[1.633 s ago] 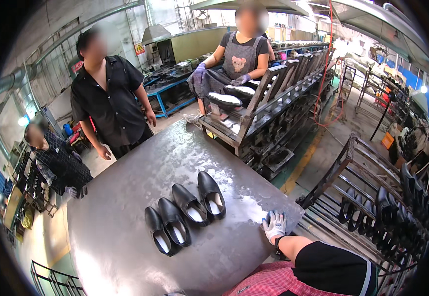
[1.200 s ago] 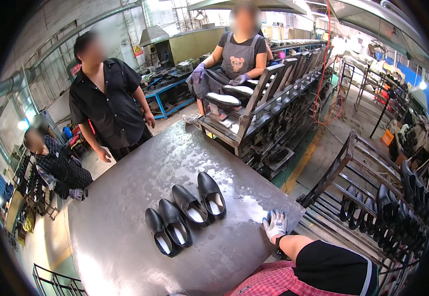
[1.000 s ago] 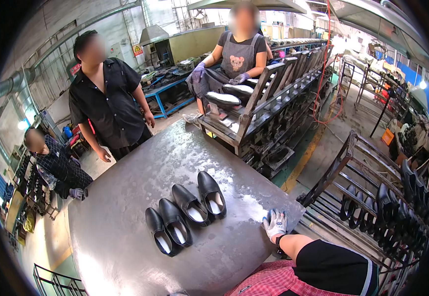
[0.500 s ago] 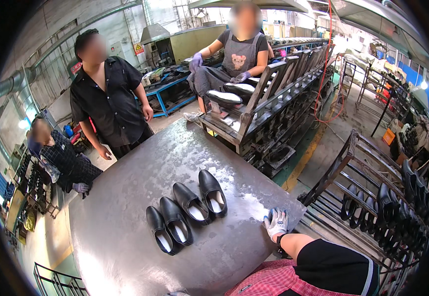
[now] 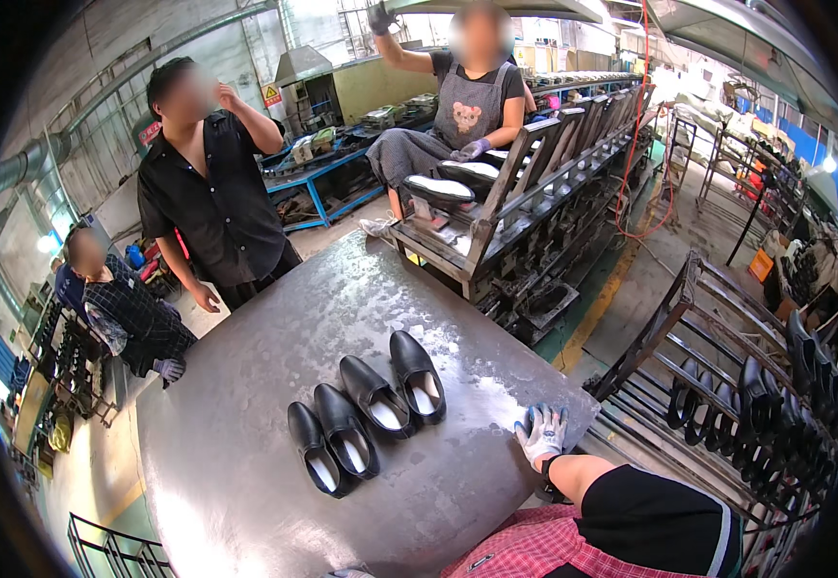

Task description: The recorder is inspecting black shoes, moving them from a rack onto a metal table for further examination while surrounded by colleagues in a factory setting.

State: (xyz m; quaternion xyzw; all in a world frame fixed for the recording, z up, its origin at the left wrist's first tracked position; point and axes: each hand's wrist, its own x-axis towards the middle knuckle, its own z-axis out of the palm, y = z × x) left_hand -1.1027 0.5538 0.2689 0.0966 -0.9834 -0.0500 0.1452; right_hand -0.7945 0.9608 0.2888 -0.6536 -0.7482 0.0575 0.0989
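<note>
My right hand (image 5: 541,435), in a pale work glove with blue fingertips, lies flat on the near right edge of the metal table (image 5: 236,395), its fingers spread and nothing in them. Only a sliver of my left hand (image 5: 349,573) shows at the lower edge, so its fingers are hidden. Several black slip-on shoes (image 5: 372,397) with white insoles stand in a slanted row on the table, left of my right hand and apart from it. Whitish scuffs mark the surface between them and the hand.
Beyond the table runs a line rack (image 5: 534,207) with shoes, where a person in an apron (image 5: 467,106) sits. A person in a black shirt (image 5: 212,183) and another in checks (image 5: 134,308) stand left. A metal rack (image 5: 689,318) with hanging black shoes is at right.
The seated person's gloved hand has risen from the lap to overhead. The person in black has lifted a hand to the head. The person in checks is more upright. My right hand stays put.
</note>
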